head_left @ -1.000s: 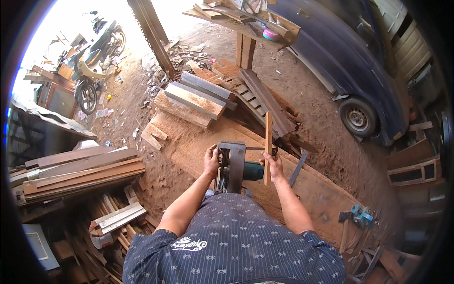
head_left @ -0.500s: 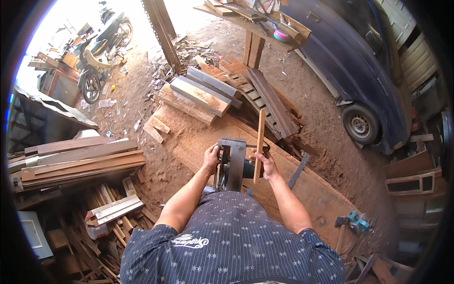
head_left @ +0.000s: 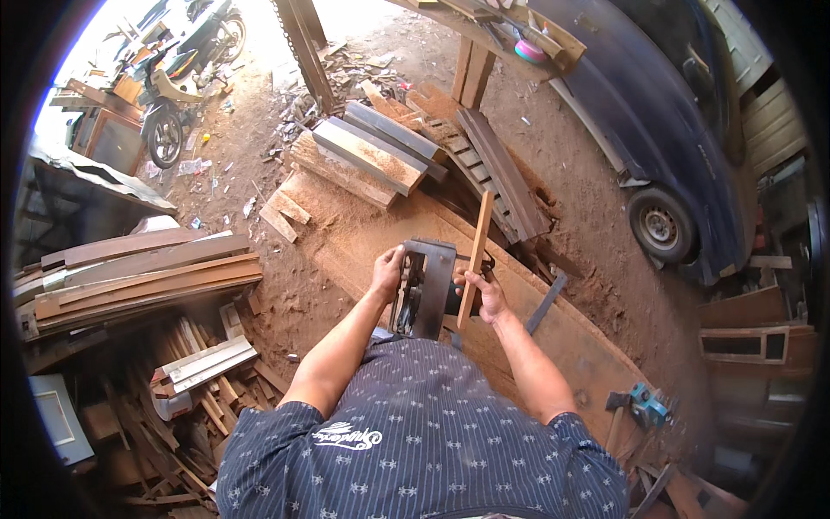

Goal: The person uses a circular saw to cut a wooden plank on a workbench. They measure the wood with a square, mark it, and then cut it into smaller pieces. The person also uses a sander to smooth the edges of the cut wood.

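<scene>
The left hand (head_left: 386,275) pinches a dark, slotted, metal-based power tool (head_left: 439,290), the right hand (head_left: 490,298) a slim tan wooden strip (head_left: 476,259), seemingly steadying both; shifting either calls for firm grips

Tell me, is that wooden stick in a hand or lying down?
In a hand: the right hand grips the wooden stick, beside the tool.

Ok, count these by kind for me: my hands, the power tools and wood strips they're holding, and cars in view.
Hands: 2, left hand and right hand
Held power tools: 1, flat-plated power tool
Held wood strips: 1, narrow wood strip
Cars: 1, dark blue car
Total: 5
</scene>
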### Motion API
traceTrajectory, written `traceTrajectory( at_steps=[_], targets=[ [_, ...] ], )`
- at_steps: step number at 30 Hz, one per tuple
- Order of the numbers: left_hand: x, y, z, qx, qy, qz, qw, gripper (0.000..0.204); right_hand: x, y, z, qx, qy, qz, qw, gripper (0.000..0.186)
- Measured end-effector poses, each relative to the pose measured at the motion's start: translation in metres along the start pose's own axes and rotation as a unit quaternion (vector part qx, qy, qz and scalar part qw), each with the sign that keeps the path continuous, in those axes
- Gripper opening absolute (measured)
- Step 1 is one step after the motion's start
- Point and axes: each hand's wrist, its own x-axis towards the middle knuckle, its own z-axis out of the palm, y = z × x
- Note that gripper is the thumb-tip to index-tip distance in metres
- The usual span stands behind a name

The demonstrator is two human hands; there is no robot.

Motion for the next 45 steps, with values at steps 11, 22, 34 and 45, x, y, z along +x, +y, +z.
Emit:
traceTrajectory(
  at_steps=[11,22,34,45],
  targets=[
    [0.024,-0.009,0.021,-0.017,0.171,0.153,0.973,0.022,-0.033,0.065,-0.182,-0.577,0.386,-0.012,0.720,0.064],
    [0.027,-0.012,0.033,0.067,0.178,0.152,0.970,0.025,-0.075,0.111,-0.221,-0.588,0.435,0.140,0.667,0.072],
    [0.027,-0.001,0.026,0.077,0.151,0.100,0.980,0.034,-0.074,0.028,-0.195,-0.300,0.240,-0.074,0.920,0.021],
    [0.030,0.004,0.032,0.079,0.167,0.080,0.980,0.035,-0.111,-0.016,-0.081,-0.491,-0.005,-0.077,0.868,0.021]
  ],
)
